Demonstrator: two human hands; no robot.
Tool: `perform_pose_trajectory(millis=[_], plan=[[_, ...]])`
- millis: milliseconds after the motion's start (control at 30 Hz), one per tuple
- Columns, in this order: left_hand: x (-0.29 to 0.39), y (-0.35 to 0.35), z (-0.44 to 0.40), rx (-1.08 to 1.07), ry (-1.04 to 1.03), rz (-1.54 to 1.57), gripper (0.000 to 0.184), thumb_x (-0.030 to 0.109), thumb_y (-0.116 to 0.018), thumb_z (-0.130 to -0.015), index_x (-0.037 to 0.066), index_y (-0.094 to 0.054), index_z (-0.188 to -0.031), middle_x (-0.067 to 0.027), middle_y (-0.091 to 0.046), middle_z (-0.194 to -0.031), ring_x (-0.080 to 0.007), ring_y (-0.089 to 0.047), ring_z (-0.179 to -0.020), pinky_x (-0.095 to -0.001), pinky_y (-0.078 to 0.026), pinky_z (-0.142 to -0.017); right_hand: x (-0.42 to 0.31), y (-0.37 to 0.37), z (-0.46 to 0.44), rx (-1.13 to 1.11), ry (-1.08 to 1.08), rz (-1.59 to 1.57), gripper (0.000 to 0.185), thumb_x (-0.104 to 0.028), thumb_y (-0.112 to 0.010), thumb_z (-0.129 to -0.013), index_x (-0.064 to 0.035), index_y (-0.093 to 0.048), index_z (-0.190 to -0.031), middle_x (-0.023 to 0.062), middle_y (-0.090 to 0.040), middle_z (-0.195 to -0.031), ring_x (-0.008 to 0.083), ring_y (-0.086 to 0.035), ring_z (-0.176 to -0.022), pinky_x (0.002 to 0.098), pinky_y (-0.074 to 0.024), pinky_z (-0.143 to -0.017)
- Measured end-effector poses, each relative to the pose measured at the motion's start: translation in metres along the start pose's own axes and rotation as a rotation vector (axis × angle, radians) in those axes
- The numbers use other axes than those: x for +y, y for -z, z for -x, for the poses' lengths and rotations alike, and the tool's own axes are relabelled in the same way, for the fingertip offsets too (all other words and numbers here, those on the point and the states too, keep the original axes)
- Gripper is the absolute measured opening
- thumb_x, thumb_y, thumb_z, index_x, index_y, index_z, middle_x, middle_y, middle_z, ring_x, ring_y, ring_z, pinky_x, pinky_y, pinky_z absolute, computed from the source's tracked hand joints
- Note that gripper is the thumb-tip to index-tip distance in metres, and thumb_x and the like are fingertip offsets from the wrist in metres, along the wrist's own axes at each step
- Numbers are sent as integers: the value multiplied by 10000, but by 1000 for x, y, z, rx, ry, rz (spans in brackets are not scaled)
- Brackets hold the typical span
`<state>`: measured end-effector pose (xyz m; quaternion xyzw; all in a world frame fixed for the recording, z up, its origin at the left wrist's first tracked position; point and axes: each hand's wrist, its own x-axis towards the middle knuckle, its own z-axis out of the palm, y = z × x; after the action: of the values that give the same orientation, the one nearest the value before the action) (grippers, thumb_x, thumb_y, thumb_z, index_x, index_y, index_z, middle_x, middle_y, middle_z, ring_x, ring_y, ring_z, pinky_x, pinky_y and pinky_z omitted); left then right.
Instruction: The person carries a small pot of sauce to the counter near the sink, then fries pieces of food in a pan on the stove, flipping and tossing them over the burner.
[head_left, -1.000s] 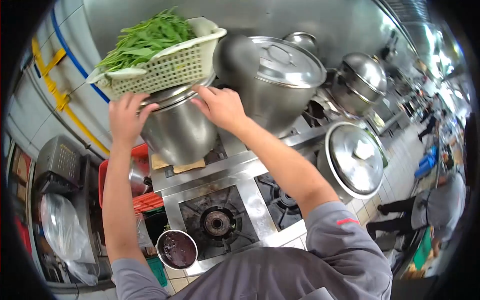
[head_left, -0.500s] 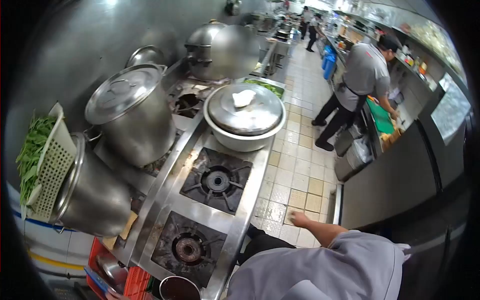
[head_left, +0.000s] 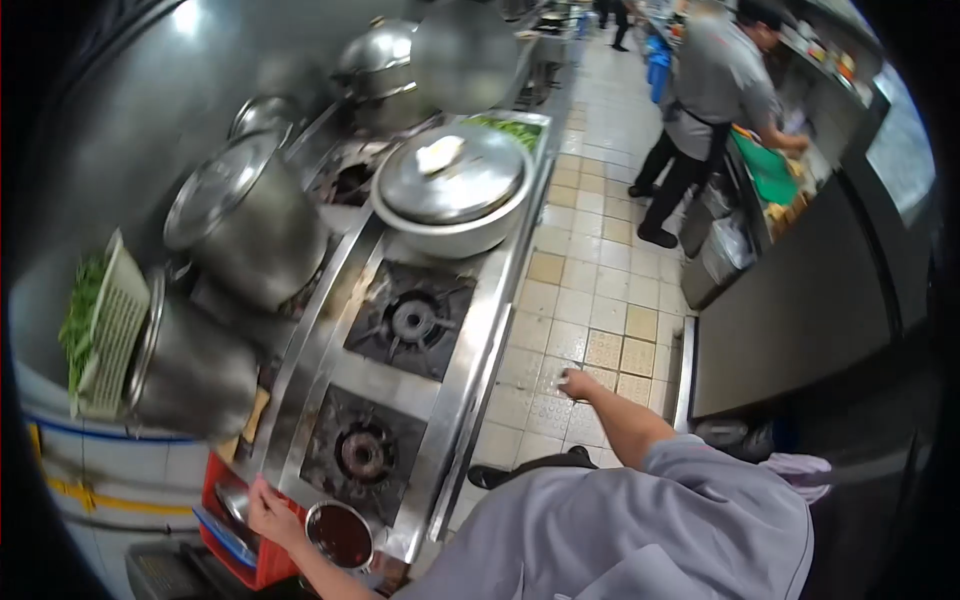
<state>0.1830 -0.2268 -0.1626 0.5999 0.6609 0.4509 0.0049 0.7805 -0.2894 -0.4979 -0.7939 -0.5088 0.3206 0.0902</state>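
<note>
My left hand (head_left: 274,516) is at the lower left, over the edge of a red crate (head_left: 212,492) and beside a pot of dark red-brown liquid (head_left: 340,538). Its fingers look partly extended and apart, and I make out nothing held in them. A metal bowl (head_left: 234,500) and a blue flat item (head_left: 226,535) lie in the crate. Out over the tiled floor, my right hand (head_left: 578,385) is closed with curled fingers. A small pale spot shows at its fingertips, too small to name. Two gas burners (head_left: 362,455) lie between my hands.
A lidded pot (head_left: 455,238) stands beyond the burners. Large steel pots (head_left: 255,235) line the wall, with a basket of greens (head_left: 120,330) at the left. On the right, a co-worker (head_left: 712,85) stands at a counter with a green board (head_left: 765,172). A steel cabinet (head_left: 790,310) is nearer.
My left hand has come up into view above the crate. My right hand has shifted left and up in the picture. The camera view has tilted down, showing more of the pot of dark liquid.
</note>
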Motion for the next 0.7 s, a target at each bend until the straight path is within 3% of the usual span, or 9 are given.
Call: perform_pose_trajectory(millis=[67, 133, 300, 433, 533, 600, 633, 667, 700], plan=[[21, -35, 18, -6, -202, 64, 159, 62, -543, -887, -32, -651, -955, -114, -673, -819, -155, -587, -629, -273, -467, -590, -34, 5, -9, -41, 61, -45, 468, -333, -621, -774, -84, -566, -1167, 190, -621, -1072, 357, -584, -1000, 411, -460, -872], [97, -62, 48, -97, -196, 204, 145, 73, -560, -873, -32, -656, -903, -127, -680, -850, -177, -623, -687, -275, -483, -637, -63, 28, 9, -41, 237, -26, 439, -340, -627, -786, -89, -558, -1139, 187, -631, -1026, 374, -586, -959, 434, -471, -832], [127, -130, 171, -672, -125, 224, 192, 136, -531, -855, -4, -663, -861, -154, -670, -829, -249, -650, -712, -345, -493, -668, -15, 36, 57, -63, 406, -129, 419, -389, -580, -824, -80, -576, -1108, 185, -647, -890, 355, -617, -841, 439, -485, -765], [126, -147, 273, -949, 89, 157, 290, 248, -482, -906, 23, -649, -984, -135, -653, -747, -223, -650, -689, -342, -494, -664, 111, 40, 124, -152, 39, 96, 577, -518, -544, -810, -49, -584, -1143, 255, -574, -1093, 365, -536, -1074, 450, -446, -904], [88, -132, 333, -1285, 421, 47, 467, 395, -382, -958, 10, -602, -1103, -91, -652, -799, -148, -604, -703, -290, -469, -670, 228, 54, 193, -480, -411, 442, 419, -445, -604, -779, -136, -655, -1059, 105, -606, -1131, 307, -580, -1042, 406, -478, -845], [0, -133, 395, -1357, 821, 65, 536, 449, -330, -962, 12, -611, -1097, -125, -664, -876, -178, -626, -816, -326, -473, -744, 293, 64, 250, -403, -615, 705, 380, -396, -599, -801, -201, -642, -1123, 64, -585, -1194, 269, -546, -1097, 500, -441, -844], [-14, -110, 411, -1341, 740, 35, 572, 494, -322, -952, 24, -610, -1105, -143, -660, -881, -201, -626, -829, -341, -474, -763, 274, 100, 287, -578, -513, 993, 408, -385, -577, -825, -204, -599, -1190, 74, -528, -1272, 301, -467, -1187, 579, -389, -867], [-19, -100, 418, -1316, 650, 9, 609, 540, -314, -942, 36, -609, -1113, -161, -655, -887, -223, -625, -842, -355, -476, -783, 351, 55, 293, -488, -629, 1150, 481, -405, -563, -832, -186, -538, -1259, 115, -474, -1322, 332, -403, -1241, 608, -345, -911], [-23, -100, 423, -1359, 615, 16, 530, 487, -356, -937, 46, -528, -1176, -162, -632, -954, -221, -611, -836, -355, -470, -771, 347, 73, 306, -779, -591, 1083, 482, -395, -553, -841, -167, -528, -1264, 127, -479, -1310, 326, -423, -1219, 588, -367, -904]])
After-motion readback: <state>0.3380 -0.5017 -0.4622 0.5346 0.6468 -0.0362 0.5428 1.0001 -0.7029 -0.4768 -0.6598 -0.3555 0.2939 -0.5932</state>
